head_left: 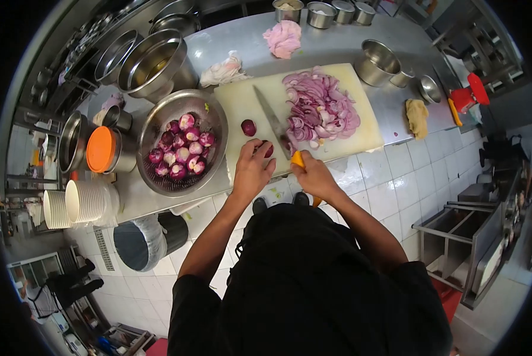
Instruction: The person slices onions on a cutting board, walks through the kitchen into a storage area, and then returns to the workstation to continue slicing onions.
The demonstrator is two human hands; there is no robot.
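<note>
My left hand (252, 171) is closed over a red onion piece (267, 149) near the front edge of the white cutting board (233, 98). In my right hand (314, 179) is the yellow handle of a knife (268, 111), whose blade lies over the board and points away to the left. Just beyond my left fingers rests another red onion piece (249, 127), apart from the hand. To the right of the blade, sliced red onion (322, 110) is heaped. A perforated metal colander (217, 121) with several peeled red onions (182, 148) stands left of the board.
Large steel pots (159, 62) and an orange-lidded container (102, 149) stand at the left, with stacked white tubs (88, 200) in front. Cloths (282, 39) lie behind the board. On the right are a steel pot (377, 62), a yellow cloth (416, 118) and a red object (470, 94).
</note>
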